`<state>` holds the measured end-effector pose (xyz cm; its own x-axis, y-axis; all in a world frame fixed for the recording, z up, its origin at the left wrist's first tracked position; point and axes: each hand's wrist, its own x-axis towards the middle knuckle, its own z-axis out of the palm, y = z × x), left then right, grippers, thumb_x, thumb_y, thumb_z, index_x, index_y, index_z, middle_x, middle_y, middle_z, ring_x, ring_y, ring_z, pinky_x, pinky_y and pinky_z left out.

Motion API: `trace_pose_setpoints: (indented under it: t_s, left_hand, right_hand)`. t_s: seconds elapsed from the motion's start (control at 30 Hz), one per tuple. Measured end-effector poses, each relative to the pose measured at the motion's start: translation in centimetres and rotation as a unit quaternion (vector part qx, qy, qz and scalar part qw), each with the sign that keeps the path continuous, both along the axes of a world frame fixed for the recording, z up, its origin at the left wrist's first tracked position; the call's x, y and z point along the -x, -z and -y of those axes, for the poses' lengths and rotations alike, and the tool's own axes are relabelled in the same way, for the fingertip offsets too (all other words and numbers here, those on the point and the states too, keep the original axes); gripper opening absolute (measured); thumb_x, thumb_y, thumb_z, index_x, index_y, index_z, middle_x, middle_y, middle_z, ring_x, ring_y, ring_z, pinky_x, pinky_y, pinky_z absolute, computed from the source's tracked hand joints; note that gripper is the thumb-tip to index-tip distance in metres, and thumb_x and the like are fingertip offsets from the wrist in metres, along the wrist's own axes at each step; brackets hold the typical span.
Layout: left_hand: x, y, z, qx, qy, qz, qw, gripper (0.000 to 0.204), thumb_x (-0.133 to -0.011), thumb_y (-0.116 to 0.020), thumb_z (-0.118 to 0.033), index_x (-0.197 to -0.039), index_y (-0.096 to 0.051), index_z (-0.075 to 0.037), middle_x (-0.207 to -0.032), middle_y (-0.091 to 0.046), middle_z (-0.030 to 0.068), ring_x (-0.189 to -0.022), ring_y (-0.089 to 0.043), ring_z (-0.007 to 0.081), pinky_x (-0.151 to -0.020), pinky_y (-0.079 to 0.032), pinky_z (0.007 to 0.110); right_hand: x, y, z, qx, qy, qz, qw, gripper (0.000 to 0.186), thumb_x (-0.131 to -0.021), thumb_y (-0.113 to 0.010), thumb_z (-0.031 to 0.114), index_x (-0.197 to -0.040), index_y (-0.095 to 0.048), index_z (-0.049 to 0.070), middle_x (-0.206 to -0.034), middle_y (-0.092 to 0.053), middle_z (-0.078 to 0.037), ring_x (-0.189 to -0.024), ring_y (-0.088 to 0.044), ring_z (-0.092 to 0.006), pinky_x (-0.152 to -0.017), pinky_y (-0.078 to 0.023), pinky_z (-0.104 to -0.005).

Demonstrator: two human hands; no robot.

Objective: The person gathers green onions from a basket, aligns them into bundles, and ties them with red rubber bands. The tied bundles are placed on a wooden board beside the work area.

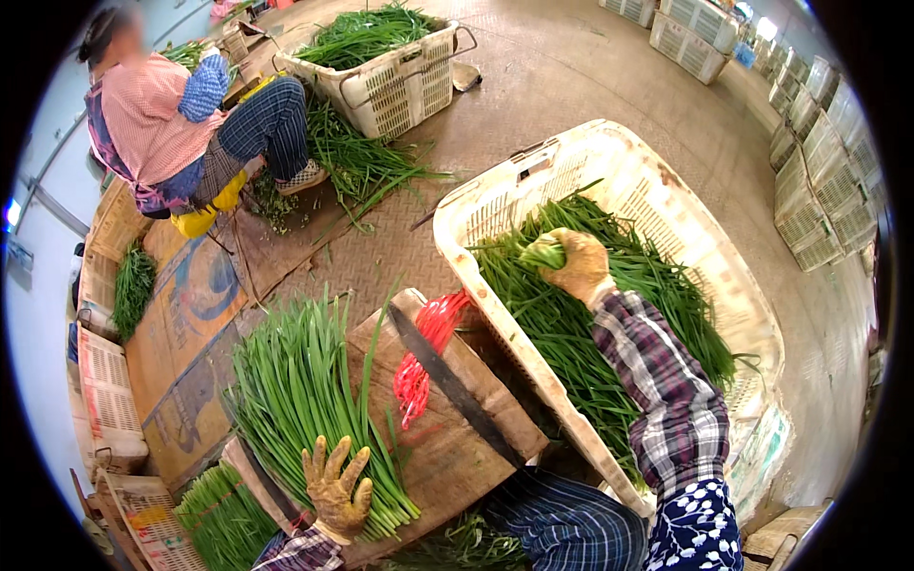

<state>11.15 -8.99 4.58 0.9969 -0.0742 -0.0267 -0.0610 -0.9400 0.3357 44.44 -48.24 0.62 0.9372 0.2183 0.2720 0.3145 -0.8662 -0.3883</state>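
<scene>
My left hand (338,490), in a soiled yellowish glove, rests with fingers spread on the lower ends of a loose heap of garlic chives (295,371). That heap lies across a wooden board (457,457) in front of me. To the right, my right hand (579,266), gloved too, is closed around a bunch of garlic chives (542,253). It is inside a large cream plastic crate (681,205), over more green leaves. Between heap and crate, red plastic ties (428,347) hang over the board beside a black strap (447,376).
A co-worker (157,114) sits at the far left near another full crate (400,90), with loose leaves (347,162) on the floor. At lower left, a crate (157,519) stands beside tied chives (224,514). Stacked crates (824,181) line the right side.
</scene>
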Motion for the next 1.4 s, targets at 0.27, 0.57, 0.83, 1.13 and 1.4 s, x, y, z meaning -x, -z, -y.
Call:
trace_pose_setpoints:
  t_s: [0.27,0.57,0.83,1.13,1.4]
  left_hand:
    - [-0.4,-1.2,0.4,0.01,-0.002,0.034,0.999,0.045,-0.084,-0.064,-0.034,-0.126,-0.059,-0.02,-0.135,-0.052,0.0088,-0.135,-0.034,0.0358,-0.113,-0.013,0.057]
    - [-6.5,-9.4,10.2,0.464,0.028,-0.052,0.884,0.065,-0.095,-0.042,-0.057,-0.125,-0.056,-0.001,-0.12,-0.061,0.0184,-0.115,-0.056,0.0305,-0.099,-0.043,0.041]
    - [-5.2,-8.6,19.0,0.913,0.053,-0.381,0.137,0.083,-0.085,-0.06,-0.057,-0.144,-0.031,-0.005,-0.141,-0.041,0.0178,-0.124,-0.048,0.0289,-0.104,-0.04,0.05]
    - [2.1,-7.4,16.3,0.892,-0.059,-0.386,0.23,0.052,-0.092,-0.059,-0.034,-0.131,-0.045,-0.002,-0.1,-0.06,0.0091,-0.088,-0.063,0.0216,-0.078,-0.056,0.035]
    - [4.0,-9.4,14.7,0.825,0.017,-0.261,0.501,0.065,-0.079,-0.075,-0.034,-0.13,-0.048,-0.003,-0.115,-0.062,0.0108,-0.099,-0.064,0.0227,-0.086,-0.054,0.036]
  right_hand:
    - [5.4,-10.2,8.3,-0.465,0.035,0.087,0.88,0.039,-0.072,-0.077,-0.002,-0.106,-0.06,0.001,-0.099,-0.065,-0.004,-0.09,-0.063,-0.0128,-0.078,-0.055,-0.0253]
    - [12.1,-18.6,6.1,-0.473,-0.072,0.165,0.863,0.044,-0.073,-0.077,-0.002,-0.112,-0.058,0.005,-0.103,-0.066,-0.005,-0.094,-0.066,-0.0168,-0.084,-0.056,-0.0292]
    - [24.3,-20.5,-3.0,-0.052,-0.373,0.317,0.87,0.05,-0.073,-0.067,0.029,-0.123,-0.059,0.021,-0.116,-0.059,-0.004,-0.113,-0.056,-0.0207,-0.109,-0.034,-0.0484]
    - [34.4,-19.2,-4.2,0.048,-0.476,0.103,0.872,0.062,-0.074,-0.062,0.015,-0.135,-0.049,0.014,-0.133,-0.05,-0.014,-0.13,-0.042,-0.0258,-0.115,-0.022,-0.0456]
    - [38.9,-14.0,-0.2,-0.542,-0.095,-0.22,0.806,0.045,-0.087,-0.066,0.02,-0.126,-0.051,0.003,-0.114,-0.06,-0.009,-0.102,-0.057,-0.0178,-0.089,-0.046,-0.0302]
